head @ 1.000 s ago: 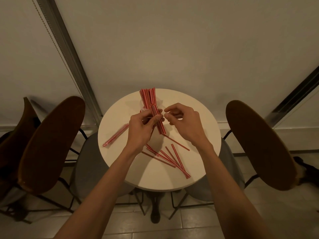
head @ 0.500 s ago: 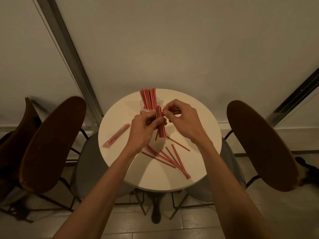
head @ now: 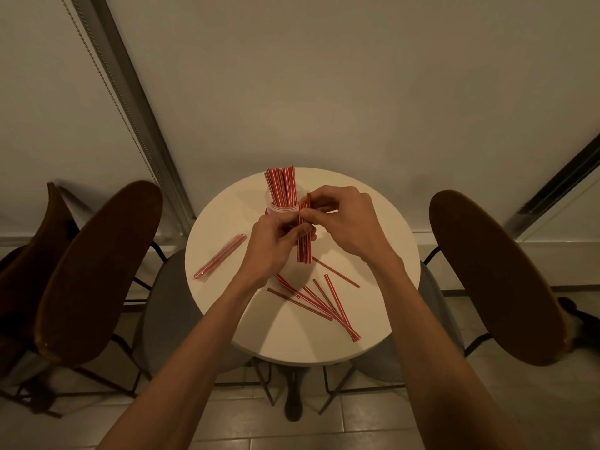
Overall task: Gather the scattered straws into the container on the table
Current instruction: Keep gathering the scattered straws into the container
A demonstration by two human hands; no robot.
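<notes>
Loose straws [head: 319, 303]: several fanned on near worktop [head: 227, 313], ungathered. Wrapped packet [head: 220, 256]: apart, left side. Bundle [head: 304, 248]: upright, left hand [head: 271, 246] and right hand [head: 342, 219], each grip pinching it. Container [head: 281, 210]: just behind, well stocked; judged past halfway.

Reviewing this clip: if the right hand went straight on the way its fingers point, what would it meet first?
The right hand points to the person's left and pinches the top of the bundle. Next in that line stands the container, so probably its rim, though depth is unclear.
</notes>
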